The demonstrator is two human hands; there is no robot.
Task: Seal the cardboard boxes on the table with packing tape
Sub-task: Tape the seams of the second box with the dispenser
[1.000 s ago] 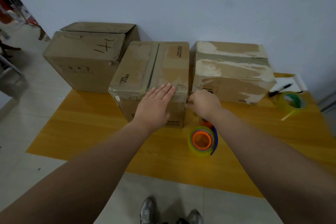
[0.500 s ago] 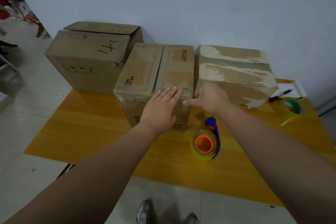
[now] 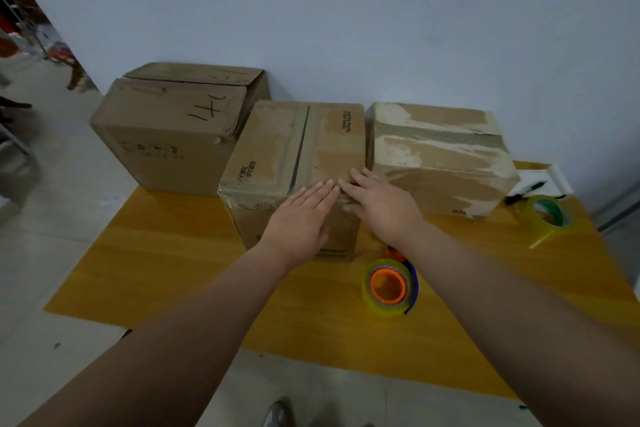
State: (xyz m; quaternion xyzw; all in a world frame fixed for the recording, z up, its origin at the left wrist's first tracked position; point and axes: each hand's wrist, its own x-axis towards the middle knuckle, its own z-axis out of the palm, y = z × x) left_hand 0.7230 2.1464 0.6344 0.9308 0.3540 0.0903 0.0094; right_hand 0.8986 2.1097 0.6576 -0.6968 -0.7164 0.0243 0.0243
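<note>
- Right hand has slid from the corner onto the front top edge of the middle brown cardboard box, fingertips meeting the left hand.
- Both grips flat, fingers straight, pressing down, pinching nothing.
- Box stands on the yellow wooden tabletop.
- Likely smoothing tape: rub firmly outward along the edge, no wrinkles.

both flat hands on the middle box front edge

Plain pale blue-grey wall, light tiled floor, yellow wooden table, cluttered doorway far left
</note>
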